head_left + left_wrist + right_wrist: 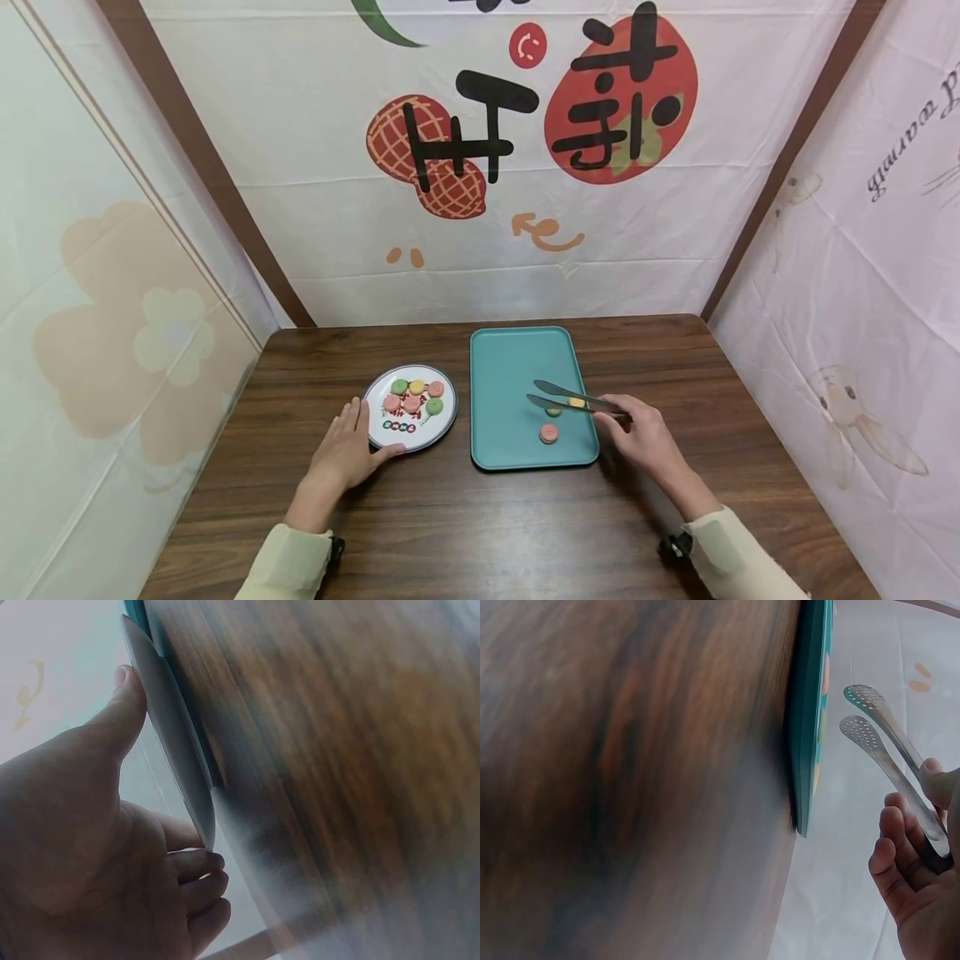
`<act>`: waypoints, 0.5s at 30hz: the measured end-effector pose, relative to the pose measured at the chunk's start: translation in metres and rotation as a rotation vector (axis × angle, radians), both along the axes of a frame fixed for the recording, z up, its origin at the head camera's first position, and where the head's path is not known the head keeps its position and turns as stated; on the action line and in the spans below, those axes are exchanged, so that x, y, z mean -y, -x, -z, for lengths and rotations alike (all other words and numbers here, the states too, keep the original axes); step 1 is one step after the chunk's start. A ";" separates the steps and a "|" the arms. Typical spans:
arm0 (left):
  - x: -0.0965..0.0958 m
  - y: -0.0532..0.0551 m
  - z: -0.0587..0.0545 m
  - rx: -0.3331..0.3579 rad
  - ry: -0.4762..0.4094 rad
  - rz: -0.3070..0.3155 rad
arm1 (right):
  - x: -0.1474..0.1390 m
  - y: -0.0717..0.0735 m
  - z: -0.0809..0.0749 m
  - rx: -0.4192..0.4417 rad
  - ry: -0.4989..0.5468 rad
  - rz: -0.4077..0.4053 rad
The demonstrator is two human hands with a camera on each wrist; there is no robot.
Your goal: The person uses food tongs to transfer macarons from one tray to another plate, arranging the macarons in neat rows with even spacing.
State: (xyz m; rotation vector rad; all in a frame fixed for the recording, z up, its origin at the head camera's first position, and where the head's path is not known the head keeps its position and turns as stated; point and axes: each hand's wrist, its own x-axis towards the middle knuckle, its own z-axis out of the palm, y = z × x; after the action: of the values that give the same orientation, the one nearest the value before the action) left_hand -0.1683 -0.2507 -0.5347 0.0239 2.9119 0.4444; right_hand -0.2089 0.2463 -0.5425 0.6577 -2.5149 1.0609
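My left hand (342, 446) rests at the near-left rim of a round white plate (435, 432), its thumb along the near edge and fingers along the left side. Several pink, green and yellow macarons (412, 404) lie on this plate. Over a teal tray (501, 367), my right hand (640, 433) holds metal tongs (892, 750) with perforated tips, their arms spread apart with nothing gripped between the tips. A pink macaron (549, 432) lies on the tray, nearer than the tongs. The tongs overlap a green macaron (553, 412) and a yellow macaron (576, 402) in the head view.
The plate stands left of the tray on a dark wooden table (450, 533). A printed white cloth (322, 208) hangs behind the table, with more cloth walls at both sides.
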 end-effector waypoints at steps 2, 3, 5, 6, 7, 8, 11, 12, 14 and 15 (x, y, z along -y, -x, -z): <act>0.000 0.000 -0.001 -0.003 -0.001 0.000 | -0.002 0.000 0.000 -0.014 -0.002 0.003; 0.000 0.000 -0.001 -0.006 -0.003 0.000 | -0.002 0.000 0.001 -0.018 -0.004 0.004; 0.000 0.000 -0.002 -0.006 -0.005 -0.002 | -0.004 0.000 0.002 -0.020 -0.007 0.005; 0.000 0.000 -0.002 -0.006 -0.006 -0.003 | -0.005 0.000 0.002 -0.022 -0.009 0.007; -0.001 0.000 -0.002 -0.005 -0.007 -0.003 | -0.005 0.000 0.003 -0.024 -0.011 0.008; -0.001 0.000 -0.002 -0.004 -0.009 -0.003 | -0.006 0.000 0.003 -0.024 -0.013 0.009; -0.001 0.000 -0.003 -0.002 -0.011 -0.003 | -0.008 -0.001 0.004 -0.026 -0.016 0.010; -0.001 0.000 -0.003 -0.001 -0.011 -0.002 | -0.008 -0.002 0.004 -0.031 -0.016 0.009; -0.001 0.000 -0.002 -0.001 -0.010 -0.002 | -0.010 -0.002 0.004 -0.040 -0.016 0.006; -0.001 0.000 -0.002 0.000 -0.010 -0.002 | -0.010 -0.002 0.004 -0.045 -0.018 0.006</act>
State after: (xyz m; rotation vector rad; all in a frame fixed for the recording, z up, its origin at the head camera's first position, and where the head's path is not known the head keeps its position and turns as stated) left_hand -0.1687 -0.2501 -0.5323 0.0229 2.9104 0.4596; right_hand -0.2069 0.2565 -0.5462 0.6713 -2.4890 1.0112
